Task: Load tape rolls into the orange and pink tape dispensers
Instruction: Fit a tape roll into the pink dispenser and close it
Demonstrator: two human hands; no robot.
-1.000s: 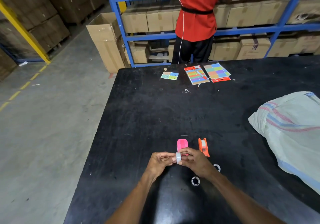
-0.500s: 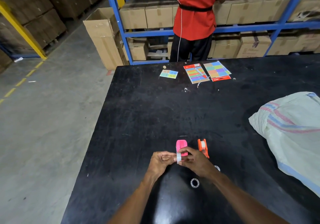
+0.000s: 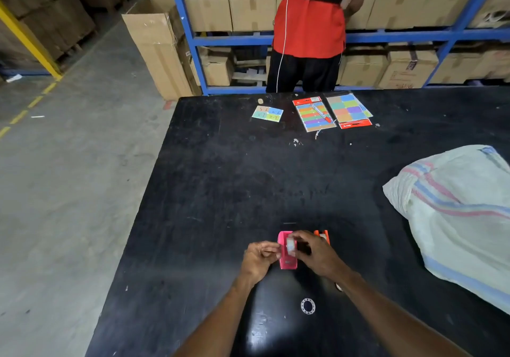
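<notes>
A pink tape dispenser (image 3: 287, 261) stands on the black table (image 3: 220, 177) near its front edge. My right hand (image 3: 316, 256) pinches a small white tape roll (image 3: 290, 245) and holds it over the dispenser's top. My left hand (image 3: 259, 260) touches the pink dispenser's left side with its fingertips. An orange tape dispenser (image 3: 322, 234) stands just behind my right hand, mostly hidden by it. A clear tape roll (image 3: 307, 306) lies flat on the table below my right wrist. The edge of another roll (image 3: 339, 287) peeks out beside my right forearm.
A white woven sack (image 3: 458, 213) covers the table's right side. Coloured sticker sheets (image 3: 331, 112), with a pen on them, and a small card (image 3: 267, 114) lie at the far edge. A person in a red shirt (image 3: 309, 23) stands at blue shelves of boxes. The table's left edge drops to concrete floor.
My right hand has carried the white roll forward from between both hands to above the pink dispenser. My left hand has shifted to the dispenser's side.
</notes>
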